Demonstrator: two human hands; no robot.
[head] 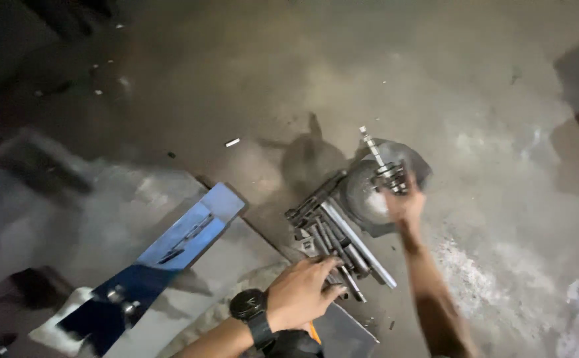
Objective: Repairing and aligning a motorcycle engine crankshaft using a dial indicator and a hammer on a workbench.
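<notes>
A slim, grey metal shaft ringed with small gears (383, 162) is gripped in the right hand (405, 204) and held tilted above a round grey metal housing (364, 199) on the stained concrete floor (475, 99). The left hand (301, 292), a black wristwatch (248, 307) worn at its wrist, is laid with fingers spread on a bundle of long steel tools (332, 242) just beside the housing. A polished blue-tinted metal panel (170, 255) is seen to the left.

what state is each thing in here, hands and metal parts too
left hand: palm down, fingers spread on the pile of metal rods
right hand: closed around a geared shaft, lifted
geared shaft: held tilted above the round metal dish
pile of metal rods: lying side by side on the floor
round metal dish: resting on the floor
wristwatch: worn on the left wrist
</notes>
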